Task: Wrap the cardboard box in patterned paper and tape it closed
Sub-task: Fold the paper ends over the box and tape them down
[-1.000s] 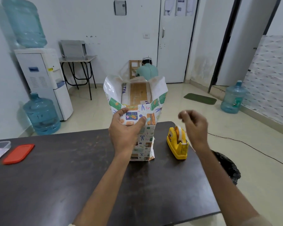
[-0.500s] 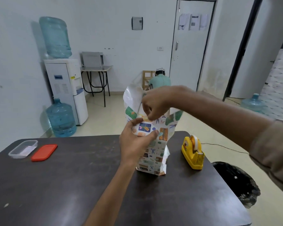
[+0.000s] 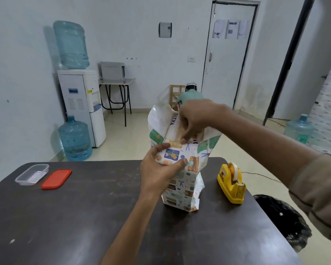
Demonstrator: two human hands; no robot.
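A cardboard box stands upright on the dark table (image 3: 84, 217), wrapped round its sides in patterned paper (image 3: 182, 184). The paper's white-lined top edges flare open above it, and a strip of the box (image 3: 173, 124) shows inside. My left hand (image 3: 161, 169) grips the wrapped box on its near face, thumb and fingers curled round the paper. My right hand (image 3: 195, 119) reaches over the open top, its fingertips pressing down at the paper's upper edge; a piece of tape there is too small to make out. A yellow tape dispenser (image 3: 231, 184) sits to the right of the box.
A clear plastic tub (image 3: 32, 174) and its red lid (image 3: 56, 178) lie at the table's far left. A black bin (image 3: 283, 222) stands off the table's right edge. Water bottles and a dispenser line the left wall. A person crouches by the far door.
My right hand has gone from beside the tape dispenser up to the top of the wrapped box and now presses there. My left hand has kept its grip.
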